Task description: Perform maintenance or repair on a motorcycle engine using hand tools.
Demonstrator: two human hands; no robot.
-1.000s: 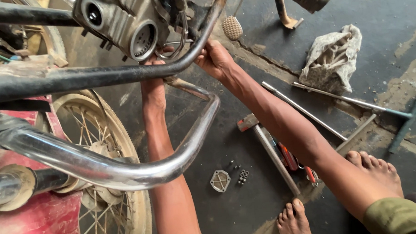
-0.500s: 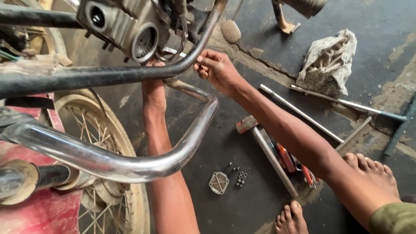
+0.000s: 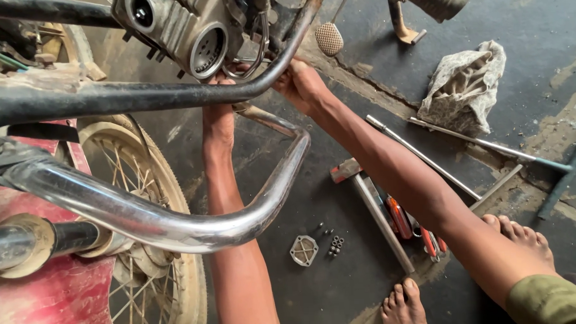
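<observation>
2 hands under the engine [image 3: 188, 31]: left hand [image 3: 219, 116] reaching up, grip hidden; right hand [image 3: 301, 85] curled on the frame tube [image 3: 139, 97], apparently steadying; bolts [image 3: 334, 243] grouped nearby.

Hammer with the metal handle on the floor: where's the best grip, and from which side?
Take the hammer with the plain metal handle around mid-shaft, coming from above on its left side. The straight bare tube lies flat on the dark floor, with open floor there. Its right side is crowded by the red-handled pliers and the right forearm; the head end is blocky.
</observation>
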